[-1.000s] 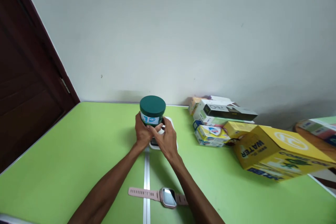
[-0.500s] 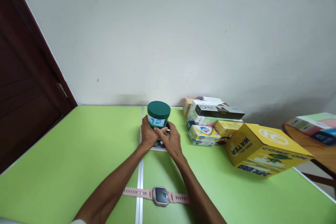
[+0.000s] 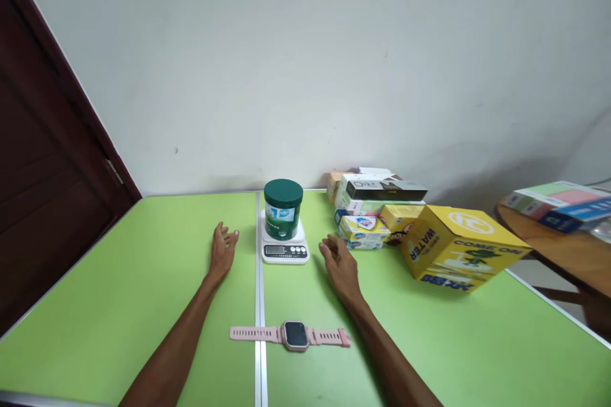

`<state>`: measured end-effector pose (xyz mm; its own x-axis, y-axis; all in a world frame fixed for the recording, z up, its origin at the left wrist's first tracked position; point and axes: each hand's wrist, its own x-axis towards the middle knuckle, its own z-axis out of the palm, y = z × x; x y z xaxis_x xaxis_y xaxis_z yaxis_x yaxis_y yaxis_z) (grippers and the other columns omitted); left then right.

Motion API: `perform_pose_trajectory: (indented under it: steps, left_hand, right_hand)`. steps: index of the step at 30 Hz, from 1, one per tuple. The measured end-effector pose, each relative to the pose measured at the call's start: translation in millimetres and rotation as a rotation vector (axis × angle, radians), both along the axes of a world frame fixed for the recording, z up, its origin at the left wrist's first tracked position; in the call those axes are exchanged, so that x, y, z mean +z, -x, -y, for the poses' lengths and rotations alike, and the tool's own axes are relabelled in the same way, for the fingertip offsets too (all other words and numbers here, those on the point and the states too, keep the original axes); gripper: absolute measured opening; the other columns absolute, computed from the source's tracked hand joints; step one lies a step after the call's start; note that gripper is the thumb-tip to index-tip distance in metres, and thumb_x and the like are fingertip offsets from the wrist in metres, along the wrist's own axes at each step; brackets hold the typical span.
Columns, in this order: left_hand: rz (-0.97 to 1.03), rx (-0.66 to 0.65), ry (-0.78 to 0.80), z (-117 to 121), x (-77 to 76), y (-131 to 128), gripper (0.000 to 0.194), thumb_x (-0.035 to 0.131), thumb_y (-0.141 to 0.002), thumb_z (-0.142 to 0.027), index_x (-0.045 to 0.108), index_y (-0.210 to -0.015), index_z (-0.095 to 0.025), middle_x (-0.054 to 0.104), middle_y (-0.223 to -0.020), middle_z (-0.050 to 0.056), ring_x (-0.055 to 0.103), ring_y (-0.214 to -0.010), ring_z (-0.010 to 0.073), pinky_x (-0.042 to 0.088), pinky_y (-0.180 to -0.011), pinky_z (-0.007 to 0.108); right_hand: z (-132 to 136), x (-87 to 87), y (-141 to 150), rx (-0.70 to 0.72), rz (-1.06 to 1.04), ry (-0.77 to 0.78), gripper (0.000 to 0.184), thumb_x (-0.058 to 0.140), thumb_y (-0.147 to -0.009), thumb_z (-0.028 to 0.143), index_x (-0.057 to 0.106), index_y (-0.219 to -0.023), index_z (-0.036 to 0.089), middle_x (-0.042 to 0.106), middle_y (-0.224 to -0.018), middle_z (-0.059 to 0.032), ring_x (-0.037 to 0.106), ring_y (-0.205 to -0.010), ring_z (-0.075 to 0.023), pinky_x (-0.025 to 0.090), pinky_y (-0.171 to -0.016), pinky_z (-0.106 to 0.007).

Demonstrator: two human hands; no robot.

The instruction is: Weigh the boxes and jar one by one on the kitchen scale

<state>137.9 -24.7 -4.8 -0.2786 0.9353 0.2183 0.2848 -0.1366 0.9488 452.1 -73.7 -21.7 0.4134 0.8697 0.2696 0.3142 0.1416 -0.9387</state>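
fingers loosely spread and slightly curled, the left hand and the right hand were open on either side of a green jar, both apart from it, the right one near the front corner of a white kitchen scale. the jar stood upright on the scale's platform, toward the wall. it was a squat cylinder narrowing a little toward its base, with a broad, matt-looking dark green lid and a pale blue and white label across its front; its sides were opaque, so what it held could not be seen. the scale was a flat, smooth slab with rounded corners, its dark front panel carrying a small rectangular display and round pale buttons; any reading was too small to make out. nearer the front, a watch with a rounded-square case and dark glossy face lay flat, its pink, perforated strap stretched out to both sides, crossing a metal strip in the smooth lime-green table. to the right sat a bulky, angular yellow carton printed "water", a small yellow and white box, and a long black and white box, their contents hidden.
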Motion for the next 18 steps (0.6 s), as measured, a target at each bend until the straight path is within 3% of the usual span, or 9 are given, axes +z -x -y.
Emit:
perform_pose_trajectory:
  steps: [3, 5, 10, 14, 18]
  left_hand:
    - [-0.024, -0.011, -0.009, 2, 0.2, -1, 0.072, 0.065, -0.091, -0.056, 0.042, -0.147, -0.018, 0.060, -0.139, 0.021, 0.070, -0.112, 0.0275, 0.055, -0.102, 0.052]
    - [-0.086, -0.034, -0.065, 6, 0.5, -7, 0.077, 0.066, -0.090, -0.057, 0.039, -0.150, -0.018, 0.056, -0.144, 0.021, 0.065, -0.121, 0.0299, 0.051, -0.108, 0.055]
    - [-0.312, -0.136, -0.273, 14, 8.5, -40, 0.094, 0.072, -0.085, -0.055, 0.025, -0.158, -0.018, 0.040, -0.158, 0.023, 0.040, -0.151, 0.0362, 0.034, -0.123, 0.059]
    - [-0.383, -0.193, -0.327, 0, 31.1, -80, 0.099, 0.077, -0.081, -0.053, 0.025, -0.157, -0.018, 0.040, -0.158, 0.023, 0.038, -0.152, 0.0373, 0.031, -0.125, 0.060]
    - [-0.376, -0.175, -0.337, -25, 60.7, -110, 0.091, 0.085, -0.070, -0.049, 0.043, -0.145, -0.018, 0.056, -0.143, 0.020, 0.053, -0.140, 0.0372, 0.042, -0.117, 0.058]
  right_hand:
    - [-4, -5.5, 4, -0.017, 0.031, -0.033, 0.061, 0.059, -0.086, 0.066, 0.064, -0.120, 0.016, 0.075, -0.118, -0.0210, 0.073, -0.108, -0.0336, 0.054, -0.102, -0.055]
    - [-5, -6.1, 10, -0.034, 0.090, -0.092, 0.061, 0.056, -0.089, 0.063, 0.062, -0.126, 0.014, 0.073, -0.123, -0.0226, 0.071, -0.111, -0.0345, 0.053, -0.103, -0.058]
    - [-14, 2.9, 38, -0.064, 0.265, -0.292, 0.066, 0.056, -0.096, 0.053, 0.048, -0.149, 0.014, 0.057, -0.149, -0.0229, 0.053, -0.140, -0.0357, 0.042, -0.116, -0.061]
    - [-31, 10.6, 63, 0.002, 0.316, -0.321, 0.081, 0.063, -0.092, 0.048, 0.034, -0.159, 0.013, 0.048, -0.157, -0.0237, 0.044, -0.148, -0.0366, 0.039, -0.120, -0.060]
    - [-52, 14.2, 80, 0.050, 0.314, -0.274, 0.091, 0.069, -0.085, 0.042, 0.030, -0.160, 0.010, 0.048, -0.156, -0.0252, 0.045, -0.147, -0.0389, 0.040, -0.120, -0.061]
